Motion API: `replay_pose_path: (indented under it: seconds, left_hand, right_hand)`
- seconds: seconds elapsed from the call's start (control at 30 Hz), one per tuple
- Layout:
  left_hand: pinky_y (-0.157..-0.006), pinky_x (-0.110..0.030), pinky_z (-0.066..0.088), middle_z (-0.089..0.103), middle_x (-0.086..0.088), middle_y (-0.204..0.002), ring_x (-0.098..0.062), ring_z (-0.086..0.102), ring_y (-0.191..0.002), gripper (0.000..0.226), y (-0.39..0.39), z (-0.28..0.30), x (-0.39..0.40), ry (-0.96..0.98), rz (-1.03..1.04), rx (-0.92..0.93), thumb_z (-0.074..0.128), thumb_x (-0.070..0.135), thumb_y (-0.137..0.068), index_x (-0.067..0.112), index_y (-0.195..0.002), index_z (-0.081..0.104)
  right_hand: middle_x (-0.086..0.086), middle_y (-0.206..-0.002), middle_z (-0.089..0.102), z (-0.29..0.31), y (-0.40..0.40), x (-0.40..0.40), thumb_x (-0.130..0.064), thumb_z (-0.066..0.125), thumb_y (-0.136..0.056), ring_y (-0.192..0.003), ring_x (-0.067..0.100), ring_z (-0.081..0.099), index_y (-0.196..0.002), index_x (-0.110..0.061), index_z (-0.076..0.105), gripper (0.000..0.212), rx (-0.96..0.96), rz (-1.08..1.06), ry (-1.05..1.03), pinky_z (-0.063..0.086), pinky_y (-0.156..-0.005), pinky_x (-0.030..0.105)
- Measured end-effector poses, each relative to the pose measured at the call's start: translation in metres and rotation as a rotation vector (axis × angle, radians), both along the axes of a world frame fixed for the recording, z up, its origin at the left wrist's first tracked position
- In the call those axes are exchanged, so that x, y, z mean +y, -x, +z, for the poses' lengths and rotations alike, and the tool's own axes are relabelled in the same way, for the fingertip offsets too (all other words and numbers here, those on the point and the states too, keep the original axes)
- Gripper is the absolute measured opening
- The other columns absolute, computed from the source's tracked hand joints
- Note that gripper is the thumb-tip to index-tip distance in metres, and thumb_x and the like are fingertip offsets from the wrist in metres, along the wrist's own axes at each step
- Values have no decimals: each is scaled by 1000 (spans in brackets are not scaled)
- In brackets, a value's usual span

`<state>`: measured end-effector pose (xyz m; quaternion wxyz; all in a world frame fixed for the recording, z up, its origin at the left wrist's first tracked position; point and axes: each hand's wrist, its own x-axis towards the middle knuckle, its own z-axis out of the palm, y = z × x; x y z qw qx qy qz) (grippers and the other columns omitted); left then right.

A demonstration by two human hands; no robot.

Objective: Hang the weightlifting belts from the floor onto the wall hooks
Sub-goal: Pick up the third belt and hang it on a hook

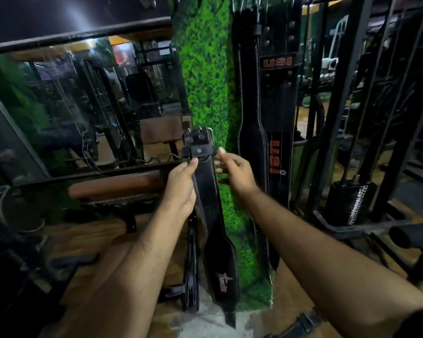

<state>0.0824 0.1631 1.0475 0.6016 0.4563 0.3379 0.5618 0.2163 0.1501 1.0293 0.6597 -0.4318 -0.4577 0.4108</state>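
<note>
The left hand (181, 184) pinches the black leather belt (205, 191) just below its steel buckle (197, 137), thumb on the front of the strap, holding it upright so the buckle end leads toward a hook while the tail trails to the floor. The right hand (235, 167), fingers loosely spread and holding nothing, hovers just beside the strap's edge, probably to steady it. Two USI belts (276, 93) already hang against the artificial-grass wall panel (205, 69), apparently from hooks at the top edge.

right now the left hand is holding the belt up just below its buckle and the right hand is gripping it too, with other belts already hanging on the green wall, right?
Not quite: the right hand is not gripping it. In the head view it is open beside the belt. The left hand does hold the belt just below its buckle, and the hanging belts are already on the green wall.
</note>
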Motion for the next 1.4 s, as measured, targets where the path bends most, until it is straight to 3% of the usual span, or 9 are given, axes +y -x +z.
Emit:
replay_pose_path:
  seconds: [0.17,0.3,0.43,0.57,0.73,0.87,1.17,1.3,1.4]
  left_hand:
    - [-96,-31,55,76,-9,-105,-19,72,-102,20,3,-6,-10,-45,-75,50,50,9,-103,9,-107,70]
    - [-83,-29,54,73,-13,-103,-21,68,-97,11,19,-10,-2,-47,-54,195,59,8,-96,8,-99,69]
    - [-75,-32,47,69,-3,-82,-15,62,-76,13,38,-9,9,-159,155,355,63,11,-79,16,-89,70]
    - [-79,-32,47,71,6,-77,-10,63,-77,21,48,5,15,-149,68,243,58,8,-92,20,-81,71]
    - [-86,-35,53,74,-8,-97,-19,69,-89,22,45,1,29,-168,60,265,55,25,-102,15,-90,70]
    - [-84,-42,52,70,-17,-94,-26,64,-86,23,38,-3,35,-239,65,254,54,17,-102,1,-94,68]
    - [-69,-36,47,62,-12,-74,-21,56,-70,35,-3,29,48,-438,221,201,60,40,-92,8,-80,66]
    - [-84,-44,58,73,-9,-91,-22,68,-83,21,-35,61,60,-463,326,178,63,26,-95,6,-100,68]
    - [-93,-50,57,74,-12,-111,-26,71,-103,48,-55,95,71,-476,394,242,61,42,-90,9,-124,63]
  right_hand:
    - [12,-74,60,22,15,11,-55,76,-75,-71,22,55,-76,-7,66,50,-47,-21,-46,43,-66,37]
    - [-8,-55,54,22,20,16,-19,73,-92,-53,6,47,-59,-16,52,39,-136,-39,-112,38,-52,26]
    - [1,-76,71,16,27,19,-11,69,-94,-73,19,65,-76,-16,70,19,-136,11,-121,57,-74,45]
    - [6,-68,58,11,32,20,-31,75,-90,-67,20,54,-66,-13,61,33,-157,68,-59,47,-66,45]
    - [10,-88,70,11,35,19,-16,64,-99,-81,22,64,-95,2,68,18,-291,95,-62,56,-73,34]
    - [19,-115,74,19,28,20,-21,65,-97,-104,31,72,-119,-2,66,30,-394,72,-92,58,-93,45]
    - [0,-85,74,57,-10,30,-24,66,-97,-78,13,70,-95,-17,71,9,-405,-121,-205,60,-73,38]
    - [-7,-73,70,85,-29,48,-40,68,-91,-69,6,63,-82,-24,69,18,-434,-247,-296,55,-67,36]
    - [0,-75,72,111,-43,62,-52,64,-86,-68,12,65,-83,-21,68,31,-435,-326,-345,56,-66,42]
